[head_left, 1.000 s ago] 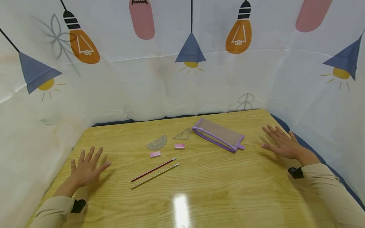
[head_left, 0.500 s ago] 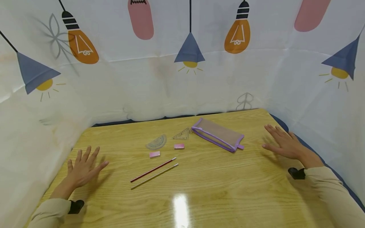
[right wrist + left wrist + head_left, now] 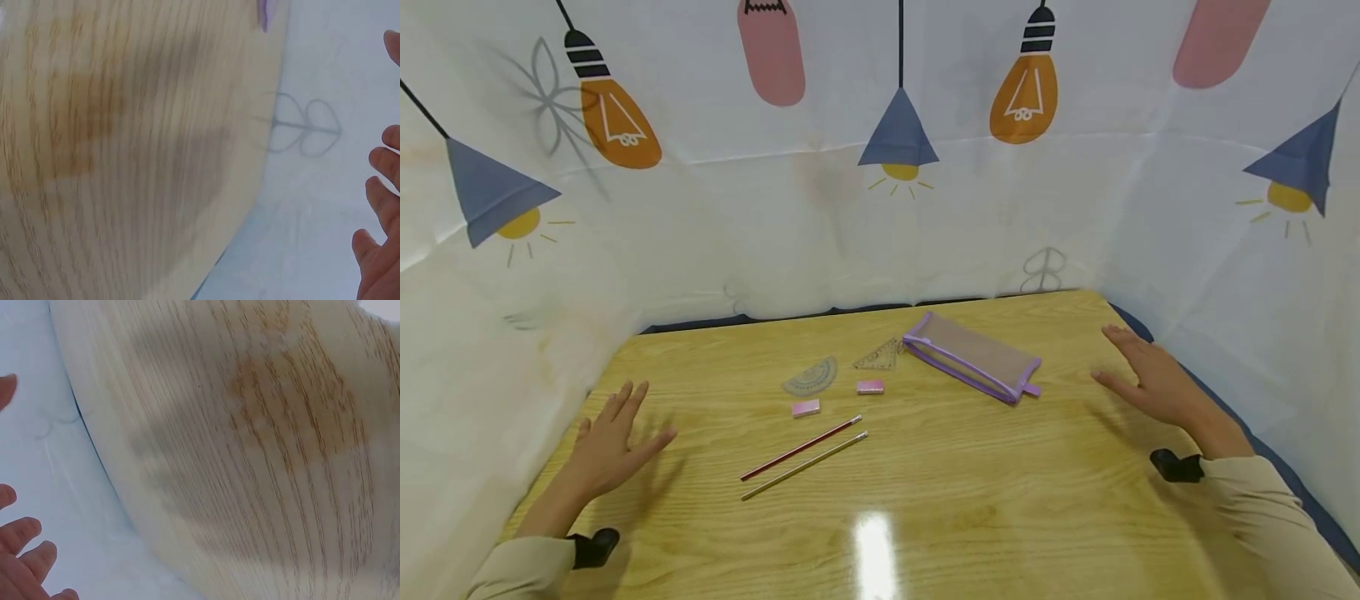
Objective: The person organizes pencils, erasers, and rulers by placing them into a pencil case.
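My left hand (image 3: pixel 606 453) hovers over the table's left side with fingers spread, holding nothing. On the right, my right hand (image 3: pixel 1159 385) is likewise raised with straight fingers and nothing in it. Nearest to it lies a mesh pencil case (image 3: pixel 973 354) with purple edging. Two pencils, one red (image 3: pixel 801 447) and one gold (image 3: pixel 805 466), lie side by side left of the middle. Behind them are two pink erasers, a nearer one (image 3: pixel 806 407) and a farther one (image 3: pixel 870 387). A clear protractor (image 3: pixel 811 377) and a clear set square (image 3: pixel 877 356) lie farther back.
The wooden table (image 3: pixel 970 508) is bordered at the back and sides by a white cloth (image 3: pixel 760 225) printed with lamps and bulbs. A bright reflection shows at the table's front. Each wrist carries a black camera mount.
My left hand has shifted slightly left, and its fingers have drawn closer together. The right hand has turned more edge-on. Everything on the table stays in place.
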Tool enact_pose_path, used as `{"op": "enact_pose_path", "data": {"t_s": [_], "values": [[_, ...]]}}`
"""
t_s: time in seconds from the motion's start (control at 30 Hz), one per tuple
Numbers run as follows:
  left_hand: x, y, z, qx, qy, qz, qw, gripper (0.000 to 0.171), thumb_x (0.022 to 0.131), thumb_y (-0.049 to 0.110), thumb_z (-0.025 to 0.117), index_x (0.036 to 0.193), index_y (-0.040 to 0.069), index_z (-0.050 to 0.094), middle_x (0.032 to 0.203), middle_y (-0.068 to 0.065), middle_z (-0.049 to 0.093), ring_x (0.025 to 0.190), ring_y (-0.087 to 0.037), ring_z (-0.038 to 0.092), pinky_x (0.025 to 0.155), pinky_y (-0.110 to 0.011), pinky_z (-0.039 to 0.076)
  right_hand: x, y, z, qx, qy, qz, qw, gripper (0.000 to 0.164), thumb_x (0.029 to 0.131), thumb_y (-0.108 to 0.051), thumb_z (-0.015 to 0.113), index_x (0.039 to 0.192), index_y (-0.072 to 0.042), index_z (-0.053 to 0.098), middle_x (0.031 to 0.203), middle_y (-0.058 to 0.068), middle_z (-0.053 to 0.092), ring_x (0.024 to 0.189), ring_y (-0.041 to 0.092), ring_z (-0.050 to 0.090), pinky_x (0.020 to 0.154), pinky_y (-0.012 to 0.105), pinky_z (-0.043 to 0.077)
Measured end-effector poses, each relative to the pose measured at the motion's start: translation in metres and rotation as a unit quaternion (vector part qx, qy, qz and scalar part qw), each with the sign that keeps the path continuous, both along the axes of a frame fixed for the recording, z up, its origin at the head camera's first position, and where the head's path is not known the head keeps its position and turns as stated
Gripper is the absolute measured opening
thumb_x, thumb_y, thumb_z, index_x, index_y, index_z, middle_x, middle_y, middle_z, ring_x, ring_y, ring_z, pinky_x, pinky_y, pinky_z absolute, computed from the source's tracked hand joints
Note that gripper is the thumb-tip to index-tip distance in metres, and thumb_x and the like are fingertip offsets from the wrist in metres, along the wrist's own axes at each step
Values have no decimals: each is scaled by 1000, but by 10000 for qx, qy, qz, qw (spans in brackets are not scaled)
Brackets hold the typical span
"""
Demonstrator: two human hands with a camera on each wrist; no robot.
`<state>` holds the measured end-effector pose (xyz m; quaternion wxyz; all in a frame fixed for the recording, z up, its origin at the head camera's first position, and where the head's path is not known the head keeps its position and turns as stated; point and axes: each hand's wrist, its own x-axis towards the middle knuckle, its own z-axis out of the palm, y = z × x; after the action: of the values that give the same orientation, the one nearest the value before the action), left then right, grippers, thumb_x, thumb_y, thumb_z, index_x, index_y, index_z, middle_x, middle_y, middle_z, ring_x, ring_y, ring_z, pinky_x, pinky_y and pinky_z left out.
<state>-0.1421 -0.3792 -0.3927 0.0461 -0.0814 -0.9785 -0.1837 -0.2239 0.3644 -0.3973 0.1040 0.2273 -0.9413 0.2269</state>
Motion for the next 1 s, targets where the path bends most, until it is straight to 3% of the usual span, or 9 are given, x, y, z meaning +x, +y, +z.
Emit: {"op": "enact_pose_path", "data": {"t_s": [0.2, 0.4, 0.73, 1.0], "values": [[3, 1, -1, 152, 547, -111, 9983, 85, 94, 31, 63, 150, -8, 14, 145, -41, 17, 127, -62, 19, 90, -79, 12, 3, -8, 7, -105, 142, -85, 9998, 73, 95, -25, 64, 151, 2, 26, 149, 31, 27, 135, 52, 23, 102, 68, 19], [4, 9, 1, 240, 979, -104, 9948, 73, 93, 24, 66, 141, -16, 29, 132, -42, 31, 114, -63, 30, 85, -73, 27, 8, -17, 6, -179, 492, -93, 9986, 65, 95, -22, 63, 146, 7, 33, 142, 34, 36, 125, 56, 34, 90, 69, 31], [7, 27, 5, 400, 1614, 52, 9861, 50, 90, 15, 69, 126, -15, 49, 118, -36, 44, 102, -54, 43, 78, -67, 35, 9, -43, 2, -378, 1635, 8, 9858, 52, 88, -14, 72, 132, 5, 54, 125, 28, 57, 106, 45, 56, 77, 58, 46], [10, 41, 8, 600, 1781, 232, 9819, 42, 90, 15, 69, 120, -12, 56, 115, -35, 49, 94, -51, 50, 70, -65, 40, 11, -61, 6, -507, 2001, 118, 9784, 49, 78, -6, 78, 122, 5, 62, 115, 23, 64, 93, 37, 64, 68, 51, 49]]}}
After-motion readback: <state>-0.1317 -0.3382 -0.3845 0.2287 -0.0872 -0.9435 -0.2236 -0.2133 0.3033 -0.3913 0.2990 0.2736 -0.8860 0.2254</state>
